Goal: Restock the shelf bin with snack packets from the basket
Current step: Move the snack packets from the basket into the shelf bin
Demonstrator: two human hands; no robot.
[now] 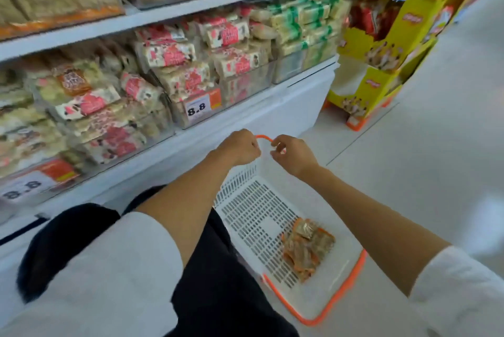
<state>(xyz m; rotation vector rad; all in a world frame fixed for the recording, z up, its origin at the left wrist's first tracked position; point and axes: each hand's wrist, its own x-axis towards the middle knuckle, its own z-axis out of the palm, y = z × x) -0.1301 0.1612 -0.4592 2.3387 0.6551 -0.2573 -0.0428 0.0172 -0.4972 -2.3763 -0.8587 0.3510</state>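
A white slotted basket (253, 216) with an orange rim stands on the floor below the shelf. A few orange snack packets (306, 249) lie in its near right corner. The orange basket handle (264, 138) arches up at the far end. My left hand (238, 147) grips the handle's left side. My right hand (293, 155) pinches its right side. Clear shelf bins (163, 107) on the lowest shelf hold pink-and-white snack packets (174, 55), with one orange packet (72, 81) at the left.
Price tags reading 8.8 (197, 110) hang on the bin fronts. A yellow cardboard display stand (381, 44) rises to the right of the shelf. Pale floor stretches to the right. My dark-clad knee (68, 241) is by the shelf base.
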